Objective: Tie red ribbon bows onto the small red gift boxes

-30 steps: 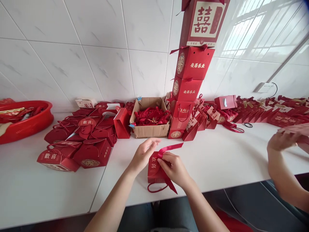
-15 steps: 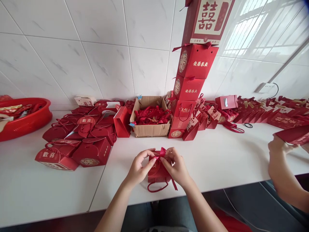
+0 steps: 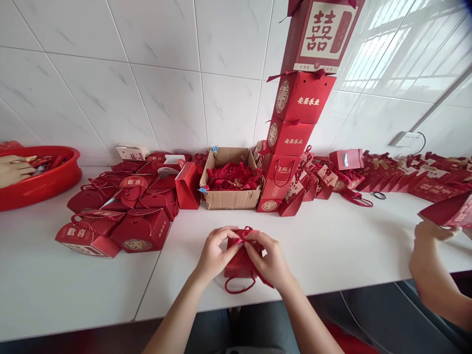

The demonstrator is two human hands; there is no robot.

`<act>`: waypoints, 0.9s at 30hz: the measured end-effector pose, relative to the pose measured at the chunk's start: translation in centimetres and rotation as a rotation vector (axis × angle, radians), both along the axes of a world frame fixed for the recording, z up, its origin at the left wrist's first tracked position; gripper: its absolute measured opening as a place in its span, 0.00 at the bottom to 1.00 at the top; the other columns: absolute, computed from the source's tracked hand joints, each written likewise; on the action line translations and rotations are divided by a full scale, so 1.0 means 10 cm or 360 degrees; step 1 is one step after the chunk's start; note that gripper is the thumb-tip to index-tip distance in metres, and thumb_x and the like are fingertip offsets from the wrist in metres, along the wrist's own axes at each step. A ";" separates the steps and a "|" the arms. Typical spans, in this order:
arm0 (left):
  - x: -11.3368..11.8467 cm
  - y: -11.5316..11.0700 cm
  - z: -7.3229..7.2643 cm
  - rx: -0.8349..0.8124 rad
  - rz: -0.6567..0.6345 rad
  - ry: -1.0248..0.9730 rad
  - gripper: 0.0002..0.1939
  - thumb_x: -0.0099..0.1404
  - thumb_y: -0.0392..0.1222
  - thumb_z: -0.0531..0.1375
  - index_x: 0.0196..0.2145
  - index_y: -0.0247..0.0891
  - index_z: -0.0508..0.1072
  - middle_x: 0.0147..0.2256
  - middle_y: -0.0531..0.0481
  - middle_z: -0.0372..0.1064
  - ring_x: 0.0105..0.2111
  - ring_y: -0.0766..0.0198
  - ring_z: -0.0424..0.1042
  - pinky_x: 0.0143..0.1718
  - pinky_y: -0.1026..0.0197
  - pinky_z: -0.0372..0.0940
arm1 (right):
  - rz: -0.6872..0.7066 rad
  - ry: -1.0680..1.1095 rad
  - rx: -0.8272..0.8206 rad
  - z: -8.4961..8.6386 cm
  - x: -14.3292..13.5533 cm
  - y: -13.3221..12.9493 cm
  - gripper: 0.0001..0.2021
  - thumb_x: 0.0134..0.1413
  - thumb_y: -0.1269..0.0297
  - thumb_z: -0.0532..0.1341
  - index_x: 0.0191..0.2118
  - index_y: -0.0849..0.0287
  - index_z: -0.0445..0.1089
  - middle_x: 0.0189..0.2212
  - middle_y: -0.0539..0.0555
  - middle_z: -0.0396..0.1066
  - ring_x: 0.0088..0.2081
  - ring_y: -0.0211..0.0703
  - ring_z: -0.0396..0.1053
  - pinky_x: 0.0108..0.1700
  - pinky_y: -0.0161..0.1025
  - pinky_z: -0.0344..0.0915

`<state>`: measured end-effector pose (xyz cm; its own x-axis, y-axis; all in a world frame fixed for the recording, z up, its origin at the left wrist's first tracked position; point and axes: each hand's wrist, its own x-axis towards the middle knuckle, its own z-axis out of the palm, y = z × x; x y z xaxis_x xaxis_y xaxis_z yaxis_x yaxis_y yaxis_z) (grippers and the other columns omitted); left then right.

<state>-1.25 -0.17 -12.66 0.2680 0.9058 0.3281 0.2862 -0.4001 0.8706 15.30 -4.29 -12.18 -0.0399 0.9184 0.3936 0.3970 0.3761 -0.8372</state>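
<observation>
A small red gift box [image 3: 238, 268] lies on the white table in front of me, its twisted cord handle looped toward the near edge. On its far part is a shiny red ribbon [image 3: 239, 241]. My left hand [image 3: 216, 253] pinches the ribbon from the left between thumb and fingers. From the right, my right hand [image 3: 268, 253] pinches the ribbon too, its fingertips almost meeting those of my left hand. A small loop of ribbon stands up behind the fingertips, and my right hand covers part of the box.
Behind the box stands a cardboard box [image 3: 231, 200] of red ribbons, beside a tall stack of red boxes [image 3: 291, 138]. More red boxes [image 3: 142, 231] lie left. Another person's hand reaches into a red basin [image 3: 44, 184]; at right, a person's hand [image 3: 429, 236] holds a red box.
My right fingers have closed in toward my left fingertips, and the ribbon now shows as a smaller loop behind them. A person's hand has come into the basin. The view has shifted slightly.
</observation>
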 end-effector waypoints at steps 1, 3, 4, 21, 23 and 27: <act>0.00 0.00 0.00 0.0011 0.0004 0.0003 0.03 0.60 0.40 0.60 0.30 0.40 0.73 0.44 0.43 0.74 0.49 0.53 0.70 0.53 0.48 0.61 | 0.0011 -0.0011 0.0011 0.01 0.00 -0.01 0.07 0.58 0.68 0.57 0.40 0.57 0.71 0.35 0.54 0.72 0.31 0.39 0.69 0.34 0.36 0.68; 0.00 0.01 0.00 0.0032 0.0007 -0.0001 0.02 0.60 0.39 0.60 0.30 0.40 0.73 0.43 0.45 0.74 0.49 0.53 0.70 0.53 0.49 0.61 | 0.0030 -0.0042 0.0034 0.02 -0.01 -0.01 0.08 0.57 0.69 0.57 0.41 0.57 0.71 0.35 0.55 0.72 0.32 0.40 0.70 0.33 0.37 0.68; 0.01 0.01 0.00 0.0043 0.0011 -0.0005 0.02 0.60 0.38 0.60 0.30 0.40 0.73 0.43 0.45 0.75 0.48 0.54 0.71 0.52 0.49 0.62 | 0.0032 -0.0065 0.0044 0.03 -0.01 -0.02 0.08 0.57 0.69 0.58 0.42 0.57 0.72 0.36 0.55 0.72 0.33 0.40 0.70 0.33 0.37 0.68; 0.04 0.07 0.10 0.0510 -0.0056 0.0196 0.06 0.63 0.34 0.60 0.29 0.41 0.72 0.30 0.55 0.76 0.32 0.65 0.72 0.42 0.58 0.60 | -0.0124 0.0096 -0.0215 -0.05 0.02 0.03 0.08 0.56 0.64 0.59 0.30 0.57 0.73 0.51 0.60 0.65 0.54 0.55 0.60 0.56 0.55 0.57; 0.04 0.08 0.09 0.0472 -0.0091 0.0151 0.06 0.63 0.34 0.60 0.29 0.41 0.72 0.30 0.55 0.76 0.33 0.64 0.72 0.42 0.59 0.62 | -0.0030 0.0213 -0.0342 -0.05 0.03 0.05 0.08 0.57 0.62 0.58 0.30 0.57 0.71 0.53 0.61 0.63 0.58 0.55 0.58 0.57 0.55 0.55; 0.03 0.09 0.08 0.0349 -0.0163 0.0106 0.05 0.64 0.35 0.59 0.29 0.40 0.72 0.31 0.53 0.75 0.35 0.64 0.72 0.42 0.59 0.63 | 0.0131 0.0439 -0.0502 -0.03 0.04 0.05 0.10 0.58 0.58 0.57 0.31 0.57 0.70 0.56 0.61 0.61 0.65 0.53 0.47 0.59 0.51 0.53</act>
